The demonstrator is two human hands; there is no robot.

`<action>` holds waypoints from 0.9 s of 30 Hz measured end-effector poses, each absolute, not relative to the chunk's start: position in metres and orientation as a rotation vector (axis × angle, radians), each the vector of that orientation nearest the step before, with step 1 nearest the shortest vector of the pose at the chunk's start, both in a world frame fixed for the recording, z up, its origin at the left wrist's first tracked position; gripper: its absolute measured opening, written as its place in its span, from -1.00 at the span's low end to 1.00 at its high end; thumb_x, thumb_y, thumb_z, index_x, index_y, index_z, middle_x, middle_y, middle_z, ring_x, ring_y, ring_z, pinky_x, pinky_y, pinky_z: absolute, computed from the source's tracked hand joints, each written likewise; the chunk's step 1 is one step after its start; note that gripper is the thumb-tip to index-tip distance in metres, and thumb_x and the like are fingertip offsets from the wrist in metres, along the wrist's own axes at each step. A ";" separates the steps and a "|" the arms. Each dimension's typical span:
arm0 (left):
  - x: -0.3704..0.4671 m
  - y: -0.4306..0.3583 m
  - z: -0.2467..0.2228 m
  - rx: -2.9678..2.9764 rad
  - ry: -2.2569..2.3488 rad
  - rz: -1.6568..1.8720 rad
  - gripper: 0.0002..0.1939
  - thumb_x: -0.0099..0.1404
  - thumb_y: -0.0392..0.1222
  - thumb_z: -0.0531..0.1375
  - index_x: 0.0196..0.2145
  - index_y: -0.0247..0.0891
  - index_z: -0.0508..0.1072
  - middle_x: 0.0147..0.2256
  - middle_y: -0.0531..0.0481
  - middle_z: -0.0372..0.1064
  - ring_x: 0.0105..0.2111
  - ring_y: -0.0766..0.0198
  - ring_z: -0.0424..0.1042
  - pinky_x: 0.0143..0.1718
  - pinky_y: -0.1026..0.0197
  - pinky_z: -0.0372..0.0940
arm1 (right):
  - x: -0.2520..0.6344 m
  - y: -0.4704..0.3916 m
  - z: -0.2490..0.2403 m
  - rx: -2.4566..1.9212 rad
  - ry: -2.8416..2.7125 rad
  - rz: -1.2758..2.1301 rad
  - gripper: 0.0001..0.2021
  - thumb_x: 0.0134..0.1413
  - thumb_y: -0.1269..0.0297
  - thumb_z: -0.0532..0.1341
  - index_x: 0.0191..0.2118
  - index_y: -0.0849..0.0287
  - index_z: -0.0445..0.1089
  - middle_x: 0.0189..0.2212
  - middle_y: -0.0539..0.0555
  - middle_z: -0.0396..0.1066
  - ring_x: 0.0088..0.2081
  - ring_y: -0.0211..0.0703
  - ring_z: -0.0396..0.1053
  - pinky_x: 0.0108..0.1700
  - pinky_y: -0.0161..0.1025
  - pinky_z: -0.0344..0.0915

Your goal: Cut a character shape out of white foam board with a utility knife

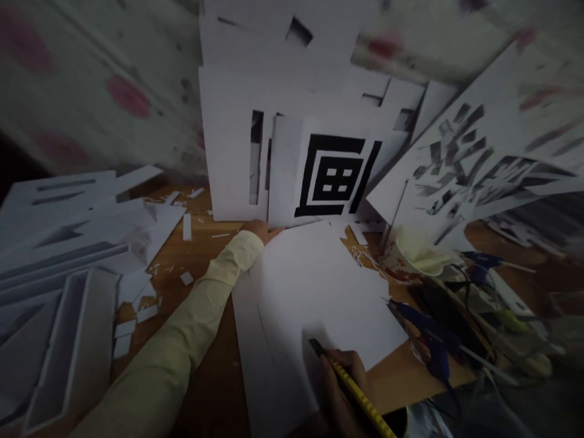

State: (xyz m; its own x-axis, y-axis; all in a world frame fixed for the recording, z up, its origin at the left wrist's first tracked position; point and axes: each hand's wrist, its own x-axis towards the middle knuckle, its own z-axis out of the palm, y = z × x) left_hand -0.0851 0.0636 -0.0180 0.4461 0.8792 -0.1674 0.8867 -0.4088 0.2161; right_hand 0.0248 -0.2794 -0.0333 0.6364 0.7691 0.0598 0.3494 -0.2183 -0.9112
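Note:
A large white sheet (328,286) lies flat on the wooden table. My right hand (344,380), low in the view, is closed around a yellow utility knife (360,395), whose dark tip points up and left just over the sheet. My left hand (262,231) rests at the sheet's far left corner, its fingers partly hidden; whether they hold anything I cannot tell. Just behind the sheet, a white paper with a bold black character (337,176) leans against upright white boards (232,146) with cut-out slots.
White cut board pieces (91,243) are piled at the left, with small scraps around them. On the right are blue glue guns (424,328) with cables, a paper cup (420,255) and a leaning board (456,146) covered in grey shapes. A patterned cloth hangs behind.

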 end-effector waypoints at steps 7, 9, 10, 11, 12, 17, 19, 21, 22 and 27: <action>-0.083 0.059 -0.013 2.413 1.542 -0.051 -0.24 0.33 0.35 -0.19 -0.21 -0.19 0.65 -0.16 -0.22 0.57 -0.14 -0.04 0.51 -0.19 0.09 0.33 | 0.017 -0.265 -0.040 -1.889 -0.751 0.548 -0.59 0.06 -0.18 0.19 -0.44 0.10 0.38 -0.60 -0.01 0.42 -0.53 -0.17 0.35 -0.48 -0.30 0.23; -0.082 0.059 -0.013 2.412 1.539 -0.058 -0.23 0.34 0.34 -0.20 -0.25 -0.23 0.65 -0.18 -0.25 0.57 -0.13 -0.06 0.51 -0.17 0.08 0.32 | 0.017 -0.265 -0.047 -1.892 -0.764 0.555 -0.59 0.05 -0.19 0.19 -0.45 0.09 0.38 -0.63 -0.02 0.40 -0.56 -0.19 0.33 -0.50 -0.31 0.21; -0.082 0.058 -0.012 2.408 1.538 -0.058 -0.23 0.34 0.33 -0.20 -0.25 -0.22 0.65 -0.17 -0.24 0.57 -0.12 -0.06 0.51 -0.16 0.08 0.32 | 0.018 -0.266 -0.050 -1.883 -0.777 0.552 -0.59 0.04 -0.20 0.19 -0.46 0.09 0.37 -0.64 -0.03 0.39 -0.58 -0.20 0.32 -0.51 -0.32 0.21; -0.082 0.058 -0.012 2.403 1.536 -0.055 -0.25 0.35 0.33 -0.19 -0.24 -0.20 0.65 -0.16 -0.23 0.57 -0.11 -0.06 0.50 -0.15 0.08 0.32 | 0.019 -0.267 -0.054 -1.863 -0.789 0.546 -0.58 0.04 -0.20 0.20 -0.46 0.09 0.36 -0.64 -0.03 0.39 -0.58 -0.21 0.32 -0.53 -0.33 0.21; -0.083 0.057 -0.012 2.396 1.539 -0.051 -0.27 0.35 0.32 -0.18 -0.22 -0.18 0.64 -0.14 -0.21 0.57 -0.09 -0.06 0.49 -0.14 0.07 0.31 | 0.020 -0.267 -0.058 -1.834 -0.799 0.536 -0.58 0.04 -0.21 0.19 -0.45 0.08 0.36 -0.64 -0.03 0.38 -0.59 -0.21 0.32 -0.54 -0.33 0.21; -0.089 0.056 -0.018 2.439 1.489 -0.004 -0.36 0.35 0.28 -0.13 -0.16 -0.17 0.60 -0.11 -0.18 0.55 -0.08 -0.03 0.49 -0.09 0.10 0.30 | 0.025 -0.263 -0.080 -1.685 -0.806 0.527 -0.59 0.05 -0.21 0.17 -0.41 0.08 0.34 -0.63 -0.04 0.38 -0.61 -0.23 0.32 -0.58 -0.35 0.24; -0.092 0.056 -0.022 2.447 1.479 0.057 -0.38 0.34 0.28 -0.10 -0.19 -0.21 0.57 -0.16 -0.18 0.56 -0.12 0.01 0.50 -0.10 0.13 0.30 | 0.026 -0.260 -0.086 -1.721 -0.781 0.551 -0.63 0.04 -0.15 0.22 -0.42 0.08 0.35 -0.64 -0.05 0.39 -0.61 -0.23 0.33 -0.58 -0.36 0.24; -0.094 0.058 -0.024 2.417 1.524 0.106 -0.42 0.31 0.29 -0.05 -0.24 -0.23 0.53 -0.21 -0.17 0.56 -0.17 0.04 0.50 -0.13 0.14 0.31 | 0.026 -0.258 -0.086 -1.800 -0.759 0.599 -0.69 0.04 -0.08 0.25 -0.41 0.08 0.38 -0.62 -0.05 0.42 -0.59 -0.22 0.36 -0.57 -0.37 0.25; -0.096 0.058 -0.024 2.391 1.557 0.124 -0.44 0.29 0.30 -0.03 -0.28 -0.22 0.52 -0.23 -0.15 0.56 -0.19 0.05 0.50 -0.14 0.15 0.32 | 0.026 -0.258 -0.085 -1.834 -0.755 0.632 -0.71 0.05 -0.06 0.24 -0.41 0.07 0.39 -0.62 -0.05 0.43 -0.58 -0.21 0.38 -0.56 -0.38 0.25; -0.113 0.057 -0.009 2.279 1.621 0.086 -0.38 0.27 0.37 -0.07 -0.32 -0.18 0.54 -0.20 -0.13 0.57 -0.15 0.01 0.51 -0.15 0.14 0.33 | 0.025 -0.259 -0.068 -1.814 -0.794 0.714 -0.73 0.08 -0.03 0.19 -0.36 0.07 0.40 -0.55 -0.03 0.49 -0.51 -0.18 0.44 -0.50 -0.36 0.27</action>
